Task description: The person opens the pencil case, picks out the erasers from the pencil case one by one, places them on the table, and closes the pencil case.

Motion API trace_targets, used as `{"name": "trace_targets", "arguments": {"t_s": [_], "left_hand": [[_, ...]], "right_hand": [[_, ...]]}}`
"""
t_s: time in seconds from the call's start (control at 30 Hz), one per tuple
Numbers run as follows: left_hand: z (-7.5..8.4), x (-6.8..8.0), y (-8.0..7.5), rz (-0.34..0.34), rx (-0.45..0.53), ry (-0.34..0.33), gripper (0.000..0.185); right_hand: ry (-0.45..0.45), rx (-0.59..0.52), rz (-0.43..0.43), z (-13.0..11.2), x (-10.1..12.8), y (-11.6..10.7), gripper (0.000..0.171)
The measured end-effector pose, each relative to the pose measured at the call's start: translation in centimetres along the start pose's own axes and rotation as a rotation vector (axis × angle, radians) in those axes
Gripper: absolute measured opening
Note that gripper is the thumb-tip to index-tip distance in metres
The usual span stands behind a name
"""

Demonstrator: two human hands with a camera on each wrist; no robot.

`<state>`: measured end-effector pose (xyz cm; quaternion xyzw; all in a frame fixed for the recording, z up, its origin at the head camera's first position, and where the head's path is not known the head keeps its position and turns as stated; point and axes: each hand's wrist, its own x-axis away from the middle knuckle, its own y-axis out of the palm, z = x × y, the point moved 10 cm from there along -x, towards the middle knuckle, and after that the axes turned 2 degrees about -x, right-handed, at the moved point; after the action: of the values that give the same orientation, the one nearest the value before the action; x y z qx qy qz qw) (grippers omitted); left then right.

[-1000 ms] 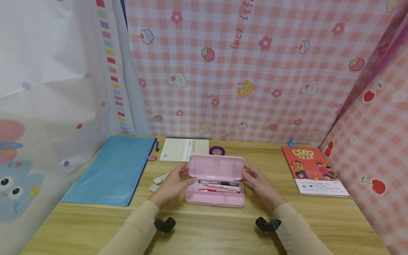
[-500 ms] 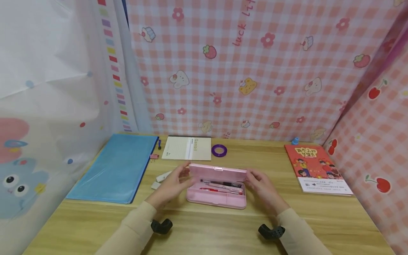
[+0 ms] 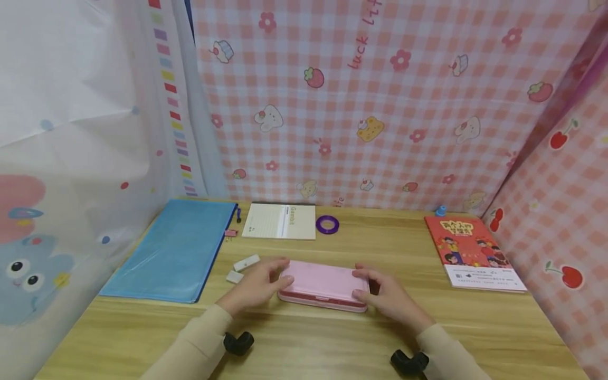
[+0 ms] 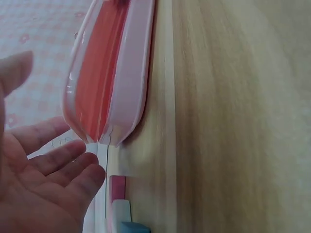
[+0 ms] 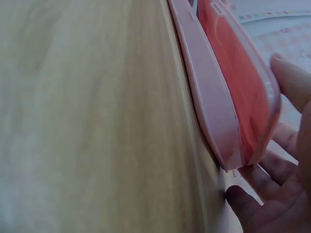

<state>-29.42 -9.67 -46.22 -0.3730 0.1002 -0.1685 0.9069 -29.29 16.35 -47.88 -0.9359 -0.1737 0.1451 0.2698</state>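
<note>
A pink pencil case (image 3: 323, 282) lies flat on the wooden table (image 3: 304, 338), its lid lowered to a narrow gap. My left hand (image 3: 258, 285) is at the case's left end with its thumb on the lid edge. My right hand (image 3: 385, 295) is at the right end, fingers resting on the lid. In the left wrist view the case (image 4: 109, 73) shows a thin slit between lid and base, and my left hand (image 4: 43, 184) has relaxed, fairly straight fingers beside it. In the right wrist view the case (image 5: 214, 82) is slightly ajar, and my right hand (image 5: 286, 194) touches its end.
A blue zip folder (image 3: 173, 250) lies at the left, with a pink clip (image 3: 230, 233) and two white erasers (image 3: 247, 262) beside it. Behind the case are a notepad (image 3: 280, 220) and a purple tape ring (image 3: 327, 224). A red book (image 3: 472, 253) lies at the right.
The lid of the pencil case has come down from upright to almost flat over the pens. Both hands followed it down and now rest on the case's ends.
</note>
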Motion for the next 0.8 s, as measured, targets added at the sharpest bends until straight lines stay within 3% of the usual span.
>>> {"name": "trace_targets", "arguments": {"t_s": [0.17, 0.33, 0.57, 0.8], "left_hand": [[0.5, -0.3, 1.2, -0.063, -0.190, 0.046, 0.064], [1.0, -0.3, 1.5, -0.063, -0.303, 0.069, 0.069], [0.6, -0.4, 1.4, -0.042, -0.283, 0.062, 0.072], [0.5, -0.7, 1.5, -0.017, -0.253, 0.068, 0.071]], "right_hand": [[-0.020, 0.185, -0.043, -0.6, 0.3, 0.3, 0.064], [0.006, 0.248, -0.099, -0.8, 0.2, 0.7, 0.069], [0.047, 0.217, -0.135, -0.5, -0.1, 0.9, 0.069], [0.011, 0.199, -0.125, -0.6, 0.2, 0.8, 0.071]]}}
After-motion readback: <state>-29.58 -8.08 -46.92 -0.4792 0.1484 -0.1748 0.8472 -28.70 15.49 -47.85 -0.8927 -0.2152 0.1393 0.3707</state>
